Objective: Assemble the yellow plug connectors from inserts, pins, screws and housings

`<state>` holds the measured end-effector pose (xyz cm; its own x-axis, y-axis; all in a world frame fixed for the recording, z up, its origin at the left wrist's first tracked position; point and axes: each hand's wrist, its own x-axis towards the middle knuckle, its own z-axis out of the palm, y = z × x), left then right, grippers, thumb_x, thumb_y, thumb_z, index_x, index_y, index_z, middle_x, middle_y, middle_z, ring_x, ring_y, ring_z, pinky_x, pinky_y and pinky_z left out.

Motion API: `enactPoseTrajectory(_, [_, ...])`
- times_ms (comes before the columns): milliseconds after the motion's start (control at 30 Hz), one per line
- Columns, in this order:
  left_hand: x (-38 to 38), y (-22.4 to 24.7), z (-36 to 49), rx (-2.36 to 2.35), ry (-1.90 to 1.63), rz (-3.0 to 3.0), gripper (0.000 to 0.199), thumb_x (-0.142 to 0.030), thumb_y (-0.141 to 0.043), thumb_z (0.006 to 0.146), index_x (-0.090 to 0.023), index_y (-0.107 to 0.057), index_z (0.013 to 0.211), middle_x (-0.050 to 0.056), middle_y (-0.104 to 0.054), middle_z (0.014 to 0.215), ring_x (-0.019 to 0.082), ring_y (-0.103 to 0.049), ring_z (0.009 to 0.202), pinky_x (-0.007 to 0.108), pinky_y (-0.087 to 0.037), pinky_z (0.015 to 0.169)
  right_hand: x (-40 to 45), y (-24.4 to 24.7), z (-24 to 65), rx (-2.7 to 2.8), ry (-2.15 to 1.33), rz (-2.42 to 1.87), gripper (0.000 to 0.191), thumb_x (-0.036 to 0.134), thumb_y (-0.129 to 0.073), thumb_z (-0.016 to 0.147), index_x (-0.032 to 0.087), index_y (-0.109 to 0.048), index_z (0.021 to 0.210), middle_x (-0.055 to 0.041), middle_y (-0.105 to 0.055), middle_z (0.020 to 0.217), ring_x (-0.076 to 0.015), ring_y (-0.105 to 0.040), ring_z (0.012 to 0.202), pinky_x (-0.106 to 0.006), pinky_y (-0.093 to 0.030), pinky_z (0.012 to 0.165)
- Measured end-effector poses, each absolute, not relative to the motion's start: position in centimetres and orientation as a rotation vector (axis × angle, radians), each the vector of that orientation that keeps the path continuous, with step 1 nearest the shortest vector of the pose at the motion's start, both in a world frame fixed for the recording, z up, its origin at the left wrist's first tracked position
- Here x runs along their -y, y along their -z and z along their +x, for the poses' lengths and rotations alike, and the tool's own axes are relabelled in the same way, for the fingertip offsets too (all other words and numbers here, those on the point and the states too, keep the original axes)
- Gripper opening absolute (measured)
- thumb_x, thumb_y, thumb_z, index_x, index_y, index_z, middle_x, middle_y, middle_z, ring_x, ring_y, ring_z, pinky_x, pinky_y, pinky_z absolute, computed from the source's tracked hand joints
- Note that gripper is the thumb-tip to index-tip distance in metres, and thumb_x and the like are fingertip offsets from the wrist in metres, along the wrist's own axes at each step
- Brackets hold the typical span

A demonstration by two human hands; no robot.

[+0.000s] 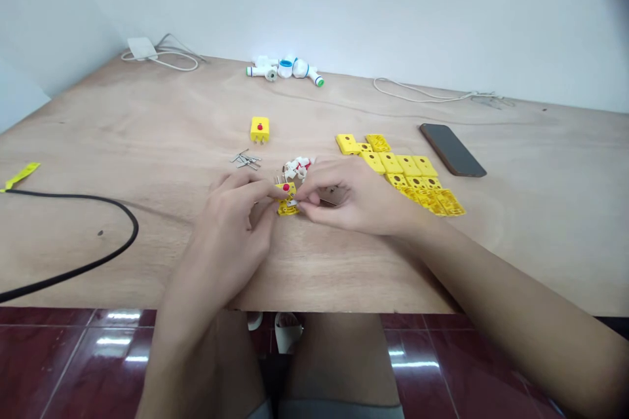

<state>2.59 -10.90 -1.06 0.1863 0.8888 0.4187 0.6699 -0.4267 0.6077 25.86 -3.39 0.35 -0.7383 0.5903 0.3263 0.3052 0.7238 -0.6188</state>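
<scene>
Yellow plug housing (pixel 286 208), probably light and stiff, lies between the hands; left fingers (pixel 259 192) grip its nine-o'clock edge, a sound hold; right fingers (pixel 319 212) pinch a small white piece (pixel 293 202) at four o'clock.

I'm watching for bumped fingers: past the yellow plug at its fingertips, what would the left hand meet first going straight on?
Most likely the right hand, whose fingertips sit just across the yellow plug from the left hand, though depth is hard to judge.
</scene>
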Motion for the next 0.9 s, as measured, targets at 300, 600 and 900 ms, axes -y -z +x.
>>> enactPoseTrajectory(300, [11.1,0.8,2.5,-1.614,-0.998,2.192,0.02,-0.02,-0.071,0.099,-0.032,-0.086,0.102,0.004,-0.084,0.112,0.035,-0.071,0.113,0.055,-0.062,0.101,3.3,-0.1,25.8,2.452,-0.694,-0.658,0.014,0.016,-0.077,0.096,0.022,-0.076,0.083,0.0022,-0.065,0.072,-0.0148,-0.06,0.07,-0.032,-0.046,0.069])
enactPoseTrajectory(600, [11.4,-0.1,3.0,-1.604,-0.86,2.16,0.028,-0.015,-0.065,0.099,-0.029,-0.088,0.107,0.004,-0.083,0.115,0.032,-0.069,0.12,0.048,-0.062,0.105,3.6,-0.3,25.6,2.471,-0.733,-0.703,0.016,0.015,-0.073,0.095,0.018,-0.074,0.08,0.0049,-0.055,0.067,-0.0102,-0.051,0.064,-0.027,-0.038,0.065])
enactPoseTrajectory(900, [11.4,-0.2,3.2,-1.574,-0.882,2.131,0.025,-0.016,-0.067,0.099,-0.027,-0.088,0.108,0.005,-0.084,0.114,0.031,-0.07,0.119,0.048,-0.062,0.106,3.6,-0.4,25.6,2.479,-0.77,-0.719,0.017,0.016,-0.071,0.095,0.018,-0.073,0.079,0.0043,-0.058,0.069,-0.0106,-0.052,0.066,-0.027,-0.039,0.066])
